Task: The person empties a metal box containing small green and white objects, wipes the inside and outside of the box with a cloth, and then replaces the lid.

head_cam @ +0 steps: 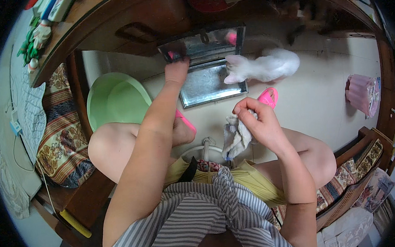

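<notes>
A shiny metal box (207,84) with its hinged lid (206,43) raised lies on the tiled floor in front of me. My left hand (178,72) is at the lid's lower left corner; its fingertips are partly hidden, so I cannot tell whether they grip the edge. A crumpled, greyish-white cloth (236,138) hangs from my right hand (258,119), pinched between thumb and fingers above the floor near my knee. The white cat (265,66) stands at the box's right side with its head over the rim.
To the left stands a light green plastic basin (118,101). A pink plastic-wrapped pack (363,94) is on the right. The wooden table edge (86,25) arches across the far side. My feet wear pink slippers (268,98). A cushioned wooden seat (64,131) is at left.
</notes>
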`<state>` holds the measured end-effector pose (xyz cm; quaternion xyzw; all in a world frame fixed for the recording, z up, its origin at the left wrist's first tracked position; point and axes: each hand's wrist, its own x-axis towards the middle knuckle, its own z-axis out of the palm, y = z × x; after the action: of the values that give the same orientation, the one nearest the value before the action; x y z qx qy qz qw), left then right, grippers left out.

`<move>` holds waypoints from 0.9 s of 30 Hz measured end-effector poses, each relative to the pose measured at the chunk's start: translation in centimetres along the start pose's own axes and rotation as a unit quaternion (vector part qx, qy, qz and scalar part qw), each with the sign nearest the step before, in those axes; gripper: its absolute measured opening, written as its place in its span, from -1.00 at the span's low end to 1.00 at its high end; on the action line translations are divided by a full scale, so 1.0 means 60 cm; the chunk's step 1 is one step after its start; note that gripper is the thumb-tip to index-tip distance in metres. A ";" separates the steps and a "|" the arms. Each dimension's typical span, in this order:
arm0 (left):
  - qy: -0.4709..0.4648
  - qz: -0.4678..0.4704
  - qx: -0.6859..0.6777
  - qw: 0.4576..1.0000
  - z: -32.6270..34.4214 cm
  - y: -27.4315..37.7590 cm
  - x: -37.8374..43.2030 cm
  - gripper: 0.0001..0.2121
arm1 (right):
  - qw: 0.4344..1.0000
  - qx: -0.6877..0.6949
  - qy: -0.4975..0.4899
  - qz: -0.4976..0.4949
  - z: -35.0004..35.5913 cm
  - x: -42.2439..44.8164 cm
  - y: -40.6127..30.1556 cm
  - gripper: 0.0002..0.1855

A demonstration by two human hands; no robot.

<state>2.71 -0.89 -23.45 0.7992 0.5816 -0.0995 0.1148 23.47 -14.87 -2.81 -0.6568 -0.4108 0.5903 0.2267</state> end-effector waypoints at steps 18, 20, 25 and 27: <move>-0.023 0.236 0.113 0.965 0.030 -0.028 0.036 -0.86 | 0.998 -0.030 -0.006 -0.052 0.008 -0.030 0.002 -0.85; -0.029 0.231 0.103 0.967 0.037 -0.032 0.040 -0.85 | 0.996 -0.052 0.004 -0.071 0.010 -0.028 0.009 -0.84; 0.040 0.167 0.037 0.985 0.006 -0.025 0.037 -0.87 | 0.989 -0.103 0.019 -0.105 0.015 -0.025 0.018 -0.78; 0.013 0.116 0.001 0.993 -0.043 0.012 0.024 -0.86 | 0.989 -0.133 -0.001 -0.067 0.014 -0.014 0.023 -0.83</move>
<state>3.88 0.97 -21.34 0.8626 0.4863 -0.0752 0.1174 23.06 -16.47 -3.55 -0.6515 -0.5287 0.5149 0.1757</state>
